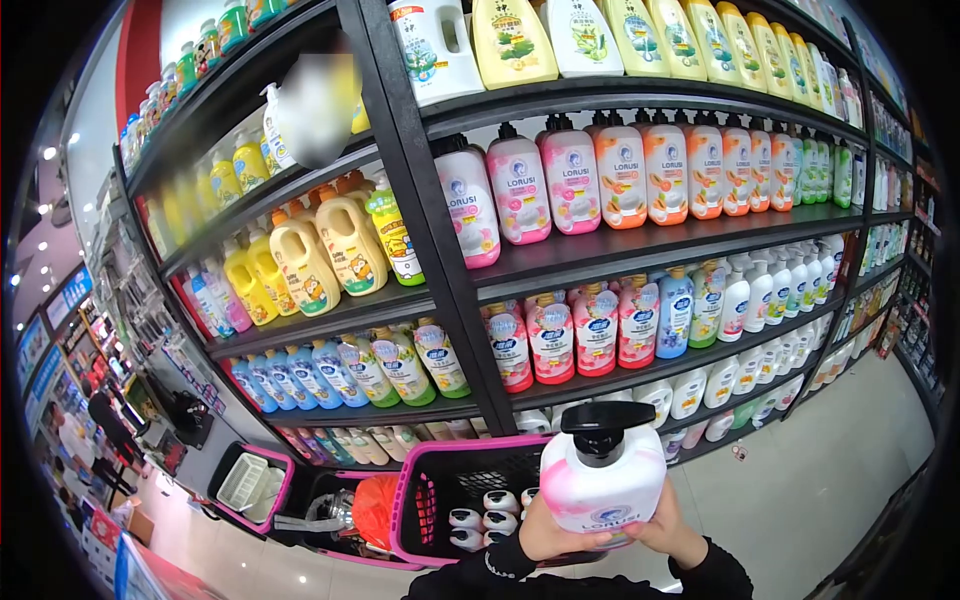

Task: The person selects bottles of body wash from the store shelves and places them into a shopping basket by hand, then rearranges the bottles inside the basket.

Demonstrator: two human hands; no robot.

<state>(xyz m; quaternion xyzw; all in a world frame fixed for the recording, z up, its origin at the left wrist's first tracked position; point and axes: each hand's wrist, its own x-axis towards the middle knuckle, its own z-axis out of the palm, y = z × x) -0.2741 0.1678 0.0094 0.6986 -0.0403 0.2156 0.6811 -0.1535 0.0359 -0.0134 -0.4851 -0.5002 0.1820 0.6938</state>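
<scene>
Between my two hands I hold a white and pink pump bottle (602,482) upright, its black pump head on top. My left hand (552,532) wraps its lower left side. The lower right side is gripped by my right hand (672,530). Just left of the bottle is a black basket with a pink rim (402,500), holding several white bottles (498,521) with dark caps. Similar pink pump bottles (518,190) stand on the shelf ahead, beside orange and white ones (620,175).
Black shelves (650,245) full of bottles rise in front and run right. A pink-rimmed bin (255,485) and a red bag (376,510) sit on the floor at lower left. A person (112,430) in dark clothes stands far left. Tiled floor (790,480) lies at right.
</scene>
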